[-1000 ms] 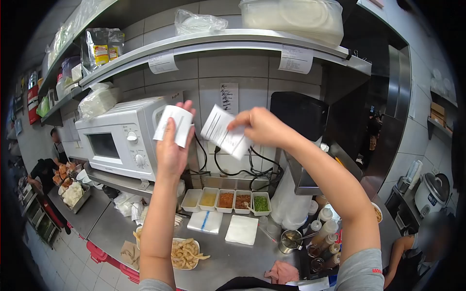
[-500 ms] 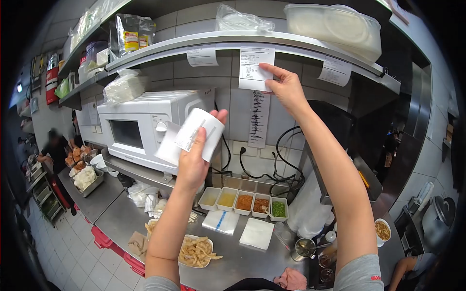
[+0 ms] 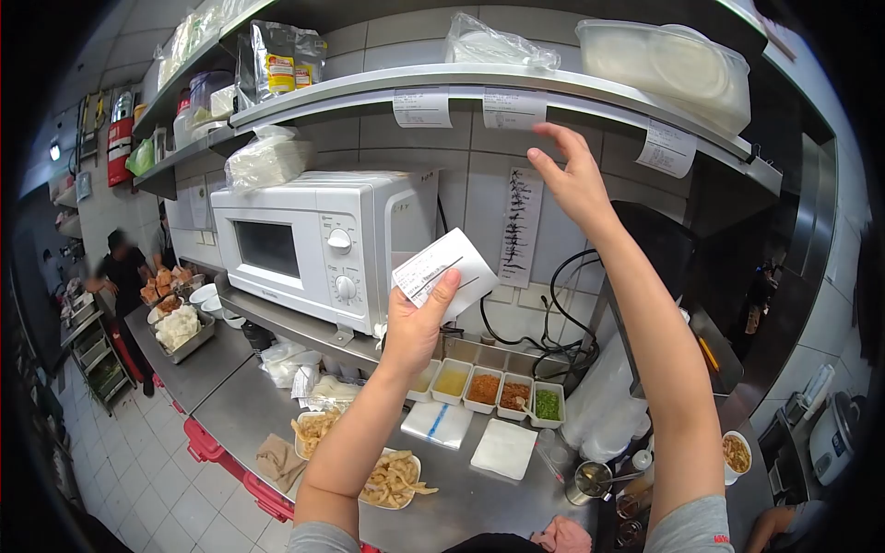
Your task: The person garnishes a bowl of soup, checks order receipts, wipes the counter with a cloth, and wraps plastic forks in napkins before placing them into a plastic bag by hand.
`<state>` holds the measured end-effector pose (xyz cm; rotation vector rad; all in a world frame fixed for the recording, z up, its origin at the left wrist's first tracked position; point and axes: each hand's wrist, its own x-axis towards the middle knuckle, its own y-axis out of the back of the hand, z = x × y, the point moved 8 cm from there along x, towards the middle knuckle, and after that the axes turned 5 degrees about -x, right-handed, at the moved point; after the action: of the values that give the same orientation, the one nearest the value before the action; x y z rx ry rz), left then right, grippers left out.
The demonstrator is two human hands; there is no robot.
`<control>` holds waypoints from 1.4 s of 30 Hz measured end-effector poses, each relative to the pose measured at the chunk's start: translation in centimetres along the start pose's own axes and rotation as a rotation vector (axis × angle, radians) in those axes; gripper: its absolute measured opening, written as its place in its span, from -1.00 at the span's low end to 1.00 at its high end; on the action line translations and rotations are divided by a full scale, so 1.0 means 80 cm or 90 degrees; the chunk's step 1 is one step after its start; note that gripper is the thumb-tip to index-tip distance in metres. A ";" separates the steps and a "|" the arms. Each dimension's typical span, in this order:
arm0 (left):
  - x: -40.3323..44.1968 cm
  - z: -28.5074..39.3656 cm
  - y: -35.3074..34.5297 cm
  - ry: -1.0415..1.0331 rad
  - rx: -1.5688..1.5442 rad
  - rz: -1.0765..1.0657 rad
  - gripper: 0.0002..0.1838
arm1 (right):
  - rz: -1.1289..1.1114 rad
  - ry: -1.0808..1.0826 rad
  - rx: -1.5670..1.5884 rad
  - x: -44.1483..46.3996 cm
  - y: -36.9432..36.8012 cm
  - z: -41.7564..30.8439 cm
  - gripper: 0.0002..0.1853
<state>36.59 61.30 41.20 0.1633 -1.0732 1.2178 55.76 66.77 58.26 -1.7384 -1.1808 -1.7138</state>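
Printed paper order slips (image 3: 458, 264) are held in my left hand (image 3: 417, 324), the thumb pressed across their face, in front of the microwave's right side. My right hand (image 3: 573, 175) is raised with thumb and fingers apart and nothing between them. Just above its fingertips, a middle order slip (image 3: 513, 108) hangs from the metal rail of the shelf. Another hanging slip (image 3: 421, 108) is to its left, and a curled slip (image 3: 667, 148) hangs to the right.
A white microwave (image 3: 304, 249) stands on a ledge at left. Below are small tubs of seasonings and chopped greens (image 3: 548, 403), napkins (image 3: 504, 449) and bowls of fried strips (image 3: 392, 477). Black cables (image 3: 562, 313) loop on the wall. A person (image 3: 124, 276) stands at far left.
My right hand has let go of the middle hanging slip and moved slightly down and away. The slips in my left hand have tilted and now look more folded together. The view has shifted left.
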 end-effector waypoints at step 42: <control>0.075 0.003 -0.043 0.154 -0.235 -0.214 -0.46 | -0.445 -0.265 0.144 -0.145 -0.028 -0.047 -0.72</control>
<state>39.00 63.82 47.16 -0.0855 -0.9919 0.7034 53.17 61.91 47.14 -1.6948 -2.2810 -1.4827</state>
